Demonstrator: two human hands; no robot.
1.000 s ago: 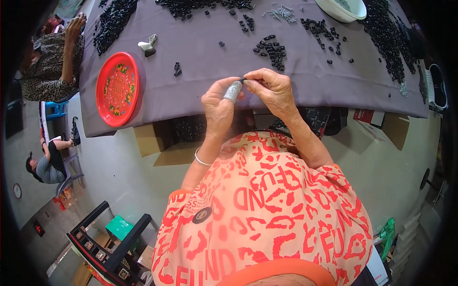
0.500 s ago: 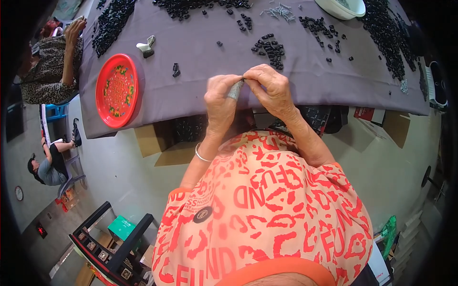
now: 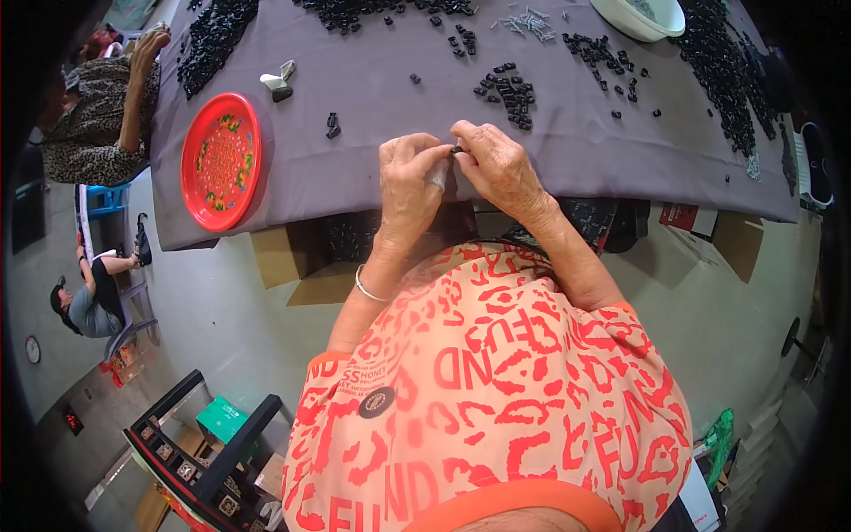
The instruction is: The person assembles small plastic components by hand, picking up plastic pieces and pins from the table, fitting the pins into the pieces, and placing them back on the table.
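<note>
Close together over the table's near edge, both hands are raised with fingertips almost meeting. My right hand (image 3: 496,164) pinches a small black plastic piece (image 3: 457,149) between thumb and fingers. My left hand (image 3: 409,177) is closed in a pinch beside it, a greyish wrap (image 3: 436,174) round one finger; what lies between its fingertips is too small to tell. Just beyond the hands is a loose cluster of similar black pieces (image 3: 510,96). Two more black pieces (image 3: 333,126) lie to the left, and a single black piece (image 3: 415,79) sits further back.
A red floral tray (image 3: 188,168) is at the table's left edge. Large black heaps (image 3: 722,80) lie far right and far left (image 3: 213,44). Small grey pins (image 3: 530,24) lie near a pale bowl (image 3: 643,34). Cardboard boxes (image 3: 328,291) stand below. Another person's arm (image 3: 133,106) is at left.
My left hand's fingers have drawn slightly back from the right fingertips. The black piece in my right hand now shows more plainly. The whole view has shifted a little.
</note>
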